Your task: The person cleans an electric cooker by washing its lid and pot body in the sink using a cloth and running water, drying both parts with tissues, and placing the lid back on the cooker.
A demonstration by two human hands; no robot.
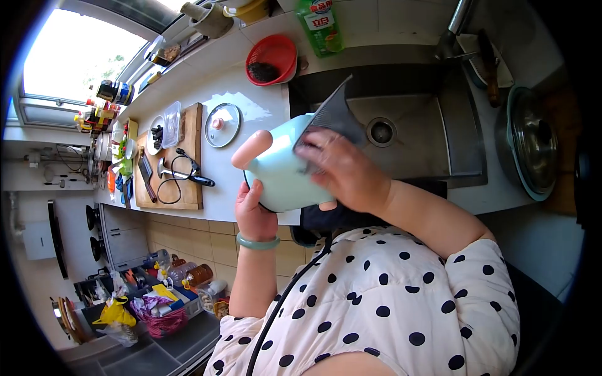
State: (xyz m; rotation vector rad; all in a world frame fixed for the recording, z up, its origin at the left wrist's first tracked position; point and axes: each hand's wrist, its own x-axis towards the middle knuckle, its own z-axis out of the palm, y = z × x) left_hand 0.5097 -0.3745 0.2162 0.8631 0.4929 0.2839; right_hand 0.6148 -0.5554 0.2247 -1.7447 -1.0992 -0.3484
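A mint-green pot (285, 169) with a pinkish handle is held tilted on its side, in front of the counter and sink edge. My left hand (256, 210) grips its lower left part near the handle, with the thumb over the wall. My right hand (345, 166) is closed on a grey cloth (338, 116) and presses it against the pot's right end. The cloth's upper corner sticks out over the sink. The pot's inside is hidden from me. A glass lid (222, 125) with a pink knob lies on the counter to the left.
The steel sink (461, 138) lies behind my right hand, under a faucet (451, 41). A red basket (276, 53) and a green detergent bottle (320, 28) stand behind. At left, a cutting board (188, 141) bears a black corded plug (200, 180) and a knife (146, 175). A lidded pan (533, 138) is at right.
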